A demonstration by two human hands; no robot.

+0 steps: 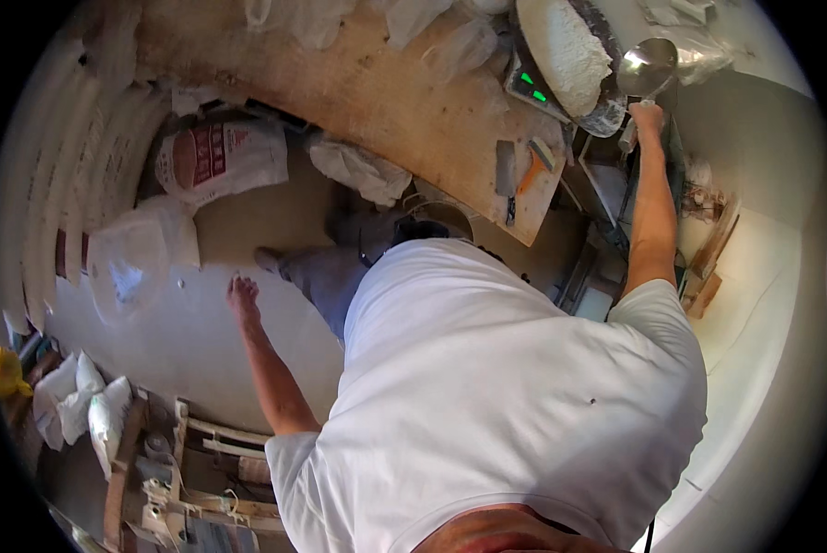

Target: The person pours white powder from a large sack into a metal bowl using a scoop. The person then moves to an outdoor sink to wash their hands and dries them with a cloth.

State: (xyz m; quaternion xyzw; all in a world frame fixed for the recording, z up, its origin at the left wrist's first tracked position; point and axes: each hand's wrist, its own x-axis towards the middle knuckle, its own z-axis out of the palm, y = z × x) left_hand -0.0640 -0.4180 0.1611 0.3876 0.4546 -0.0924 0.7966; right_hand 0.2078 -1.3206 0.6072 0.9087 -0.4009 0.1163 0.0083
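My right hand [646,119] is closed at the handle of a metal scoop [648,68], just right of the scale. Heaped white flour [567,55] lies in a large pan on a digital scale [532,88] with green lit digits. My left hand [243,290] hangs out over the floor, fingers loosely curled, with nothing seen in it. On the wooden table's [386,90] near right corner lie a flat metal dough scraper [505,168] and an orange-handled scraper [536,164]. Clear plastic bags [458,50] lie along the far side of the table.
Stacked white sacks [75,159] stand at the left, beside a printed sack [223,157] and a clear plastic bag [133,263] on the floor. A bucket [448,213] is partly under the table. A wooden frame [178,449] stands lower left; a wall [766,228] curves along the right.
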